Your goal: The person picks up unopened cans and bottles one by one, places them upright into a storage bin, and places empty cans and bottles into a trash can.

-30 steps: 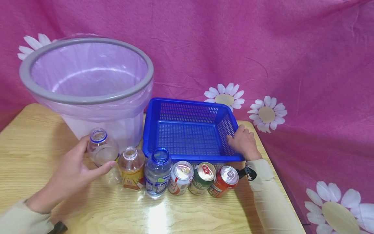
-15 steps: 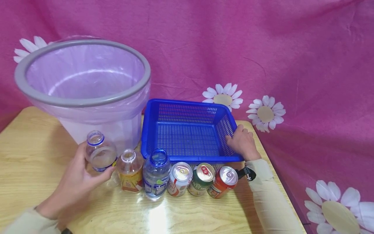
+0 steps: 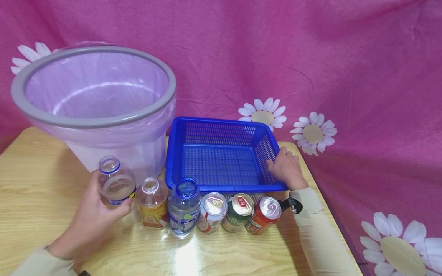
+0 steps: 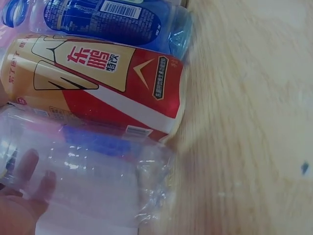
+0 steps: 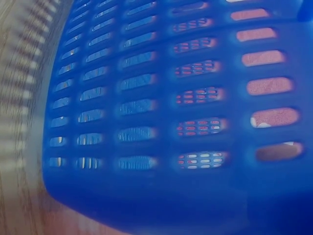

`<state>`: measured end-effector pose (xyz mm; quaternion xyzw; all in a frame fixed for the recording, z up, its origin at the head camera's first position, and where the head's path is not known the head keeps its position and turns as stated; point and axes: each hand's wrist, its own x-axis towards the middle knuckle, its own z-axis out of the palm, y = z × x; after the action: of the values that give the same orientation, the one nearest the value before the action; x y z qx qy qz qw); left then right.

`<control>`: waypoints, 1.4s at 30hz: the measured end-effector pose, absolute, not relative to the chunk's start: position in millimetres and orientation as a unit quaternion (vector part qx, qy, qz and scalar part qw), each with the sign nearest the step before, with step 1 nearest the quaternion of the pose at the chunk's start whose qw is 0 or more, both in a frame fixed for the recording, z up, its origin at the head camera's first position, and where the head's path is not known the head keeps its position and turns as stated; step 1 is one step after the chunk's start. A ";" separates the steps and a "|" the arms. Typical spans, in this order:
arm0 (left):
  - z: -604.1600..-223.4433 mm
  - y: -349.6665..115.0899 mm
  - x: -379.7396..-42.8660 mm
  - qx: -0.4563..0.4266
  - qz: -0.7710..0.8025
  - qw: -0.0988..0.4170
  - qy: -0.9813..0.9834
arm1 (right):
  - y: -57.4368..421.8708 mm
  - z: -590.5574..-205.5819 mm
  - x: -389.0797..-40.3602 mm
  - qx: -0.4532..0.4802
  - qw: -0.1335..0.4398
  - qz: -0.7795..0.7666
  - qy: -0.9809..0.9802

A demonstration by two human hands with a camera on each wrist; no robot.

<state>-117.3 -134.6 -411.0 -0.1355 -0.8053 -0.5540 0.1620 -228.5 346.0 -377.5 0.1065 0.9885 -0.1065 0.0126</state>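
My left hand (image 3: 86, 220) grips a clear plastic bottle (image 3: 119, 188) with a blue neck ring, thumb on its near side. In the left wrist view, fingers (image 4: 27, 169) show through the clear bottle (image 4: 93, 171), close beside a yellow-and-red labelled bottle (image 4: 98, 78). That labelled bottle (image 3: 152, 214) stands to its right in the head view, then a blue-necked bottle (image 3: 184, 216). At the far right, my right hand (image 3: 289, 168) holds the side rim of a blue plastic basket (image 3: 224, 188), thumb inside. Only the basket's slotted wall (image 5: 161, 191) fills the right wrist view.
A large bin (image 3: 93, 122) with a grey rim and clear liner stands behind the bottles. In front of the basket stand a white can (image 3: 208, 222), a green can (image 3: 235, 220) and a red can (image 3: 260, 222). A pink flowered cloth (image 3: 214, 57) hangs behind the table (image 3: 145, 253).
My left thumb has closed in on the clear bottle, which has shifted slightly left and tilted. The right hand stays on the basket rim. The head view has shifted slightly.
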 end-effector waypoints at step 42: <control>-429.0 -123.5 -125.3 -0.140 -0.650 0.180 -0.725 | 349.2 -378.6 -228.9 0.109 0.012 -0.112 0.988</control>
<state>-125.3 -123.5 -429.0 -0.1398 -0.7247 -0.6504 0.1799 -228.9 349.2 -378.6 0.1086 0.9877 -0.1117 0.0119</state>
